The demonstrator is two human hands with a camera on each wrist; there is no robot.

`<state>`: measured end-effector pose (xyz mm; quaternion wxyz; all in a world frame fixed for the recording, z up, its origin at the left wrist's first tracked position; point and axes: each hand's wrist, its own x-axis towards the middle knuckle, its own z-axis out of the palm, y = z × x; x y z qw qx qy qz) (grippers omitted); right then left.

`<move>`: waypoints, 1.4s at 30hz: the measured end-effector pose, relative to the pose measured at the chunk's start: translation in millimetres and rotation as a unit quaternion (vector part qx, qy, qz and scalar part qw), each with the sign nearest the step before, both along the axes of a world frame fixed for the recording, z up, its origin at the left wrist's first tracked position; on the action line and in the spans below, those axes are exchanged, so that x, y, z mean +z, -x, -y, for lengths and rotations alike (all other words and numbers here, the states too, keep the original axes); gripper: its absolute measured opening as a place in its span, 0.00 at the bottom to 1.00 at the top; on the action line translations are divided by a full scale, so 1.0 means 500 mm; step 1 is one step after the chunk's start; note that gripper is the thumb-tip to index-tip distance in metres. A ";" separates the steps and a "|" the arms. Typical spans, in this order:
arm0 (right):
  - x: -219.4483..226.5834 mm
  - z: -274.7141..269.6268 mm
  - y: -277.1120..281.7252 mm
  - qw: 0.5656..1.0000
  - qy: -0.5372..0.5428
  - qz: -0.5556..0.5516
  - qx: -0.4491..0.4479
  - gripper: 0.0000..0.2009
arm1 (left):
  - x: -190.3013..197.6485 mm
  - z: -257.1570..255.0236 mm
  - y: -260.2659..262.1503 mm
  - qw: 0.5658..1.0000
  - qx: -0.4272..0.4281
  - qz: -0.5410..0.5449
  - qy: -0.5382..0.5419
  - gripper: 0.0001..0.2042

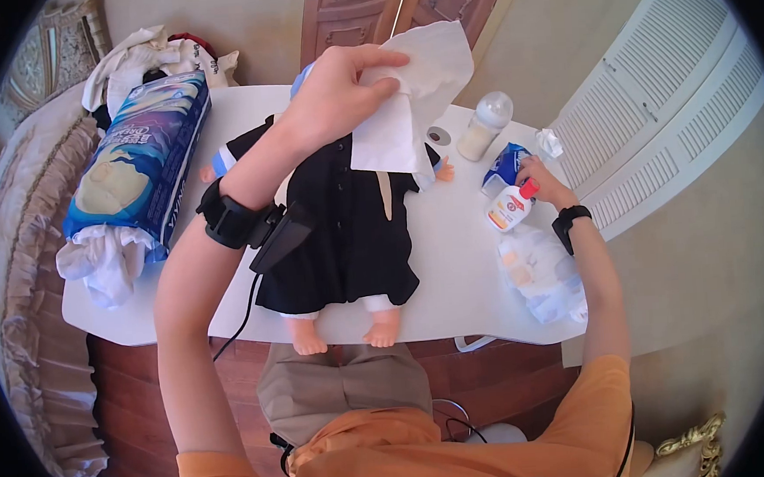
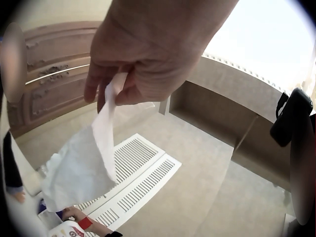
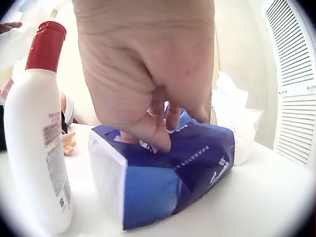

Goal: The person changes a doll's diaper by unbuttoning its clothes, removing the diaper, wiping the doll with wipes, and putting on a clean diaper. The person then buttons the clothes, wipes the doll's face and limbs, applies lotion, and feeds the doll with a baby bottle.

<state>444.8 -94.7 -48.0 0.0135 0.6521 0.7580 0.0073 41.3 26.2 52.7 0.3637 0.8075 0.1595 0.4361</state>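
Note:
The left hand [image 1: 338,97] pinches a white tissue [image 1: 425,78] between thumb and fingers, raised above a doll in a black outfit [image 1: 337,224] lying on the table. In the left wrist view the tissue [image 2: 81,168] hangs down from the left hand [image 2: 143,59]. At the table's right side the right hand [image 1: 547,183] is on a blue tissue pack [image 1: 504,168]. The right wrist view shows the right hand [image 3: 148,74] with its fingers at the top of the pack [image 3: 168,173], fingertips partly hidden. A white bottle with a red cap [image 3: 39,133] stands beside it.
A large blue diaper pack [image 1: 136,157] lies on the left, with white cloth by its near end. A baby bottle [image 1: 485,127] and a small roll [image 1: 438,136] are at the back right. A white plastic bag [image 1: 542,272] lies at the table's right edge.

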 end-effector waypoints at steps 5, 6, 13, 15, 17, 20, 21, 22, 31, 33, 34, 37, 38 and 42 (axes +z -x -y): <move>0.007 0.011 -0.032 0.984 -0.002 -0.169 -0.065 0.13 | -0.008 0.000 -0.022 0.999 0.004 -0.035 -0.002 0.15; 0.016 0.012 -0.039 0.958 0.002 -0.269 -0.098 0.15 | -0.008 0.001 -0.024 1.000 -0.016 -0.018 -0.008 0.15; 0.264 0.014 0.167 0.919 -0.159 -0.286 -0.220 0.15 | -0.023 -0.003 -0.019 0.994 0.044 0.015 -0.096 0.17; 0.305 0.015 0.317 0.888 -0.133 -0.404 -0.176 0.20 | -0.023 0.014 -0.017 0.984 0.066 0.025 -0.164 0.17; 0.290 -0.004 0.413 0.849 -0.103 -0.508 -0.103 0.22 | -0.026 0.031 -0.019 0.967 0.089 0.037 -0.235 0.17; 0.267 -0.053 0.519 0.815 -0.080 -0.569 -0.073 0.21 | -0.023 0.052 -0.005 0.973 -0.027 0.018 -0.226 0.16; 0.258 -0.076 0.537 0.775 -0.093 -0.622 -0.067 0.19 | -0.013 0.063 0.012 0.975 -0.053 -0.019 -0.217 0.15; 0.250 -0.099 0.550 0.731 -0.103 -0.671 -0.060 0.17 | -0.009 0.064 0.027 0.976 -0.068 -0.050 -0.201 0.16; 0.223 -0.131 0.523 0.563 -0.067 -0.819 0.083 0.13 | -0.024 -0.050 0.177 0.982 0.024 0.166 0.081 0.22; 0.214 -0.131 0.510 0.541 -0.058 -0.826 0.147 0.13 | -0.021 -0.055 0.192 0.976 -0.019 0.158 0.148 0.24; 0.210 -0.130 0.510 0.543 -0.056 -0.825 0.144 0.13 | -0.012 -0.052 0.198 0.966 -0.064 0.147 0.205 0.27; 0.202 -0.133 0.515 0.537 -0.049 -0.830 0.142 0.15 | 0.005 -0.030 0.203 0.948 -0.170 0.134 0.234 0.32; 0.200 -0.136 0.519 0.550 -0.062 -0.824 0.122 0.15 | 0.003 -0.030 0.197 0.948 -0.170 0.132 0.236 0.32; 0.176 -0.149 0.503 0.569 -0.064 -0.817 0.066 0.15 | -0.019 -0.051 0.177 0.971 -0.167 0.088 0.145 0.25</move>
